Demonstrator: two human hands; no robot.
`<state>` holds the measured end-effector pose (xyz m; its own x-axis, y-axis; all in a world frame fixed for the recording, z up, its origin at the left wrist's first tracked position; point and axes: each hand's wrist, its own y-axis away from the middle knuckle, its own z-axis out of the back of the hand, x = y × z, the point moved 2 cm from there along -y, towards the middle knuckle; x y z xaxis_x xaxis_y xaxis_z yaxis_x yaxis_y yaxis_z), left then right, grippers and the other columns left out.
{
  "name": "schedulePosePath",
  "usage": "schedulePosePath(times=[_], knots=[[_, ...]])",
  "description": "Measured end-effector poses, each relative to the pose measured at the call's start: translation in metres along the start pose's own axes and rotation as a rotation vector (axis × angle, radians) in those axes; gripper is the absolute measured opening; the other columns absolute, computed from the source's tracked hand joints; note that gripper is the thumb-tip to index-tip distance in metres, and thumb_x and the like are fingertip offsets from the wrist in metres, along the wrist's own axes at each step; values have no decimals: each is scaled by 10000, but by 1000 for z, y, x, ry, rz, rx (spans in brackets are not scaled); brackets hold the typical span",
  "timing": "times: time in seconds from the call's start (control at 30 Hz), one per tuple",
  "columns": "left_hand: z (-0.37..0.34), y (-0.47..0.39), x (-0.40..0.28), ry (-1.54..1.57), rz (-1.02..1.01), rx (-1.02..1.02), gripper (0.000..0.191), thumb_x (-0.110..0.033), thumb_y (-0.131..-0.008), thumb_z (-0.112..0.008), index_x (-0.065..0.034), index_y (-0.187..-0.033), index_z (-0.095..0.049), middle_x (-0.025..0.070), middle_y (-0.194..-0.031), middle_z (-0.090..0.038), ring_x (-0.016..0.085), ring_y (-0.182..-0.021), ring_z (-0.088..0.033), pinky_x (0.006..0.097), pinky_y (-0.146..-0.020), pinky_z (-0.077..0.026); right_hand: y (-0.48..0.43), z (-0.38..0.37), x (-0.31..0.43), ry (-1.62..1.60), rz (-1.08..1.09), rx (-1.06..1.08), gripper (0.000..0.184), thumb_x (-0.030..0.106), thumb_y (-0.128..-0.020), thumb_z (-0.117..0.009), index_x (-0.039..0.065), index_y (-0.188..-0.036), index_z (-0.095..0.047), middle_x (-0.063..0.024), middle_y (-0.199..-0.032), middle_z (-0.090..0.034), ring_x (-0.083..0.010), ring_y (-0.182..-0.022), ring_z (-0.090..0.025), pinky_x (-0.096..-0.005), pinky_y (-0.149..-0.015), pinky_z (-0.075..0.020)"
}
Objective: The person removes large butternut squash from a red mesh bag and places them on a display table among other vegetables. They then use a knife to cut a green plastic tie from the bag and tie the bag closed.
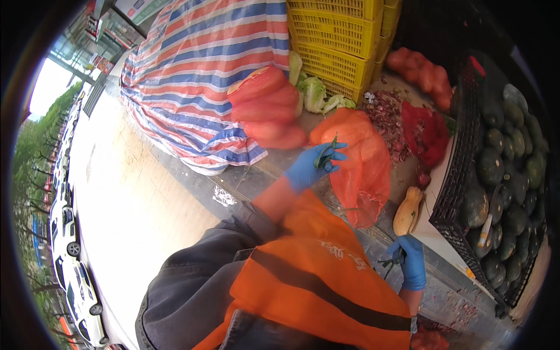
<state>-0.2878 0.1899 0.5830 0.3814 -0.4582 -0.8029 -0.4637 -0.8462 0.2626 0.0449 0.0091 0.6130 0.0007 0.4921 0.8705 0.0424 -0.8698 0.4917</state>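
Observation:
My left hand (313, 168), in a blue glove, holds a dark green leafy strip (324, 157) between its fingers. It is above an orange mesh bag (363, 175), whose upper part bulges with contents I cannot make out. My right hand (407, 258), also gloved in blue, grips a thin dark green strand (387, 264) low on the right, in front of the orange apron (315, 280). Just beyond that hand lies a butternut squash (407, 212) on the ground. A filled red mesh sack (267, 109) stands past my left hand, against a striped tarp.
Yellow plastic crates (334, 30) are stacked at the back, with cabbage leaves (315, 94) at their foot. Onion skins (385, 113) and a red net (424, 133) litter the floor. A black crate (450, 183) holds dark green squashes (490, 168) and a knife (486, 227). The striped tarp (197, 78) covers a pile.

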Motion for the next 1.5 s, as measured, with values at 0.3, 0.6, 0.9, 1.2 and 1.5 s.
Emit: schedulePosePath(times=[0.3, 0.6, 0.9, 1.2, 1.5], knots=[[109, 44, -13, -1554, -158, 92, 484, -330, -990, -515, -101, -1415, -481, 144, -1361, -540, 305, -1269, -492, 430, -1044, -389, -77, -78, 4, 177, 138, -123, 248, 180, -973, -558, -1, -936, -724, -24, -803, -642, -131, -760, -578, -269, -758, -459], [243, 101, -123, 513, -134, -118, 474, -293, -997, -507, -21, -1384, -479, 37, -1052, -631, 174, -993, -589, 359, -973, -445, -211, -422, 106, 317, 187, 794, 282, 220, -998, -509, 4, -1041, -685, -82, -985, -681, -137, -887, -619, -281, -825, -484], [441, 178, -230, 497, -453, -421, 439, -243, -1039, -406, 2, -1398, -467, -23, -804, -597, 32, -537, -342, 185, -564, -340, -302, -486, 118, -305, -5, 650, 467, 300, -1042, -357, -60, -1241, -577, -172, -1290, -599, -281, -1127, -594, -420, -1021, -440], [356, 97, -205, -76, -90, -108, 414, -319, -1020, -448, -59, -1313, -582, 25, -1169, -651, 59, -687, -453, 191, -622, -364, -338, -542, 149, -226, 152, 635, 529, 340, -1034, -360, -28, -1401, -458, -121, -1499, -416, -250, -1312, -461, -401, -1103, -362], [364, 39, -235, 23, 254, -47, 278, -208, -980, -514, -48, -1106, -702, -37, -814, -527, 60, -668, -415, 201, -612, -329, -402, -524, 177, -574, 153, 274, 425, 277, -1046, -369, -33, -1230, -593, -151, -1404, -505, -260, -1224, -531, -419, -1083, -391]])
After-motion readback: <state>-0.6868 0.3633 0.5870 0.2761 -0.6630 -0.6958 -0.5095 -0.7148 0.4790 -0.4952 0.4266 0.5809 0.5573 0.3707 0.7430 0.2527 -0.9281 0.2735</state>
